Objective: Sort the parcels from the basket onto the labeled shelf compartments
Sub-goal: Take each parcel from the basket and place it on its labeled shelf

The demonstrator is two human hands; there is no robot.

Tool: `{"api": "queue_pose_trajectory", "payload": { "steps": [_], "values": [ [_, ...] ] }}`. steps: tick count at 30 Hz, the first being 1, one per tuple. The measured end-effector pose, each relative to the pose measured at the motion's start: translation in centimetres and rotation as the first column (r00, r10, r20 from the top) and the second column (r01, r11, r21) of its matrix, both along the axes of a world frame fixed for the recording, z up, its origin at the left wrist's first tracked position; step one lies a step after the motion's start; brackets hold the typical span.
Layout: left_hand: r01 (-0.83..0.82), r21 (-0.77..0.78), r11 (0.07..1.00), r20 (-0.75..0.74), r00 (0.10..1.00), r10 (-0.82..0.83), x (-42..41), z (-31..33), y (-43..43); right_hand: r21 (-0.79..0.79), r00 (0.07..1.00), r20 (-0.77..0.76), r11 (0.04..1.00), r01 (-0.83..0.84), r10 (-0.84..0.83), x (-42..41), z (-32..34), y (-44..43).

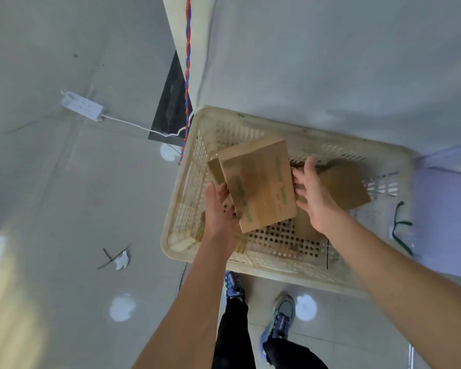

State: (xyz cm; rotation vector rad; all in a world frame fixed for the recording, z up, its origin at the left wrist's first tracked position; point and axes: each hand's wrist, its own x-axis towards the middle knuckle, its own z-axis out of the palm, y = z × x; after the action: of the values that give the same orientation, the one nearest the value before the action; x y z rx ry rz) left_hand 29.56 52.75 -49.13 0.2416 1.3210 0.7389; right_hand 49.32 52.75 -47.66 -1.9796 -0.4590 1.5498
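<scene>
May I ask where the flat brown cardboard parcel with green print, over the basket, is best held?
Probably its long edges, one hand from each side: the flat brown cardboard parcel is broad, thin and tilted. The left hand grips the left edge; the right hand touches the right.

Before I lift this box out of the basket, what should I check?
1. Left hand grips the box's left edge: ok.
2. Right hand fingers press its right edge: ok.
3. Nothing lies on the box inside the basket: ok.
4. Other box lies beside it, not on it: ok.
5. Label readable for choosing a compartment: cannot tell, the print is blurred.
6. Shelf in view: not ok.
</scene>
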Motion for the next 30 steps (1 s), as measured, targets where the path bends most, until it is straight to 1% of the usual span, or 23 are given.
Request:
{"api": "queue_pose_trajectory", "payload": {
  "steps": [3, 8, 11, 17, 20, 24, 28, 30],
  "values": [
    [0.058, 0.086, 0.995, -0.012, 0.998, -0.057, 0.8, 3.7, -0.8, 0.047, 0.996, -0.034, 0.996, 0.082, -0.081, 1.2, 3.6, -2.1],
    [0.127, 0.217, 0.968, -0.042, 0.992, -0.120, 2.6, 10.1, -2.4, 0.148, 0.980, -0.105, 0.972, 0.184, -0.169, 3.4, 10.1, -5.6],
    [0.158, 0.251, 0.955, -0.059, 0.987, -0.148, 3.9, 13.6, -3.4, 0.203, 0.965, -0.152, 0.949, 0.242, -0.213, 4.8, 14.0, -7.6],
    [0.231, 0.333, 0.914, -0.032, 0.972, -0.234, 5.8, 19.8, -5.8, 0.286, 0.921, -0.237, 0.884, 0.371, -0.310, 7.4, 20.5, -11.1],
    [0.238, 0.378, 0.895, -0.023, 0.968, -0.248, 6.5, 21.8, -6.9, 0.336, 0.911, -0.271, 0.857, 0.391, -0.309, 8.4, 22.9, -12.8],
    [0.207, 0.406, 0.890, -0.014, 0.975, -0.221, 6.9, 24.3, -8.2, 0.373, 0.900, -0.304, 0.830, 0.414, -0.312, 9.1, 25.3, -15.0],
    [0.170, 0.430, 0.886, 0.021, 0.980, -0.198, 7.1, 26.9, -9.3, 0.434, 0.903, -0.297, 0.798, 0.418, -0.311, 9.3, 26.7, -16.6],
    [0.184, 0.457, 0.870, -0.001, 0.978, -0.207, 7.1, 27.5, -9.5, 0.445, 0.905, -0.286, 0.793, 0.416, -0.314, 9.5, 27.0, -17.2]
  ]
}}
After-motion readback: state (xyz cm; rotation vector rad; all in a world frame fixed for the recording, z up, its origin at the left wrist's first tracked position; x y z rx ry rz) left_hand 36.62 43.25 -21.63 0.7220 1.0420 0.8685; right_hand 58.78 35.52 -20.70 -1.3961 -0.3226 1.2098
